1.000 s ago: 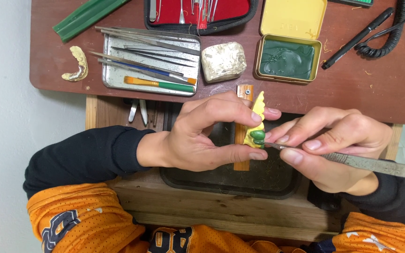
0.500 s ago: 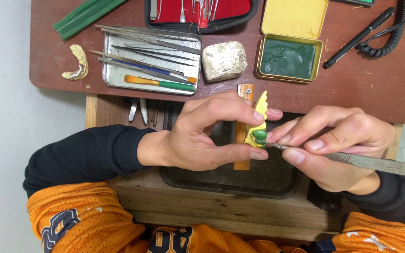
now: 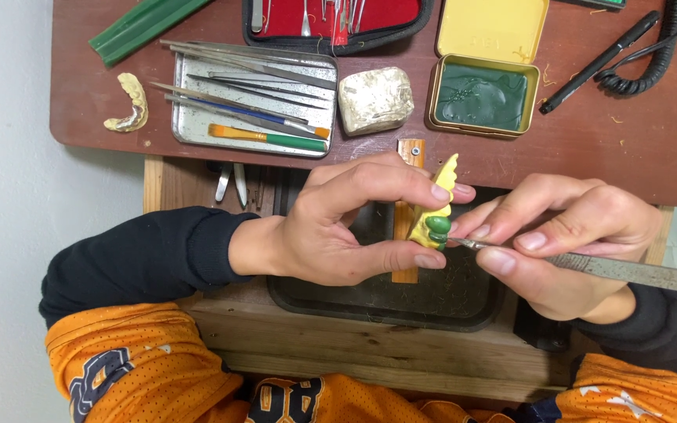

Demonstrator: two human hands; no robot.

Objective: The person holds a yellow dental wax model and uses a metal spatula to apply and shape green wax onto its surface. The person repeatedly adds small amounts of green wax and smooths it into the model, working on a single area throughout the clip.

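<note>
Pinching a small yellow plaster tooth model with green wax on it [image 3: 436,223] between thumb and fingertips of the left hand [image 3: 338,223], fingers closed firmly around it, holding it in the air over a dark rectangular tray [image 3: 385,301] set in the wooden bench. Gripping a slim grey metal carving instrument [image 3: 605,268] in the right hand [image 3: 566,239], pen-fashion, fingers wrapped tight on the handle, its fine tip touching the green wax from the right. Hovering just in front of a narrow wooden bench peg [image 3: 409,211] jutting out from the edge of the reddish-brown tabletop [image 3: 628,141]. Lying further back on that top: a shallow metal tray of long instruments [image 3: 197,129], a whitish plaster block [image 3: 375,99] just beside it, an open yellow tin of green wax [image 3: 483,98], a pale plaster dental arch [image 3: 128,103] near the left edge, a green strip [image 3: 143,27], a black pen-shaped tool [image 3: 599,61]. Leaving open room between the hands and the table edge, and free space over the dark tray below; both hands meeting closely at the model, wrists well apart.
</note>
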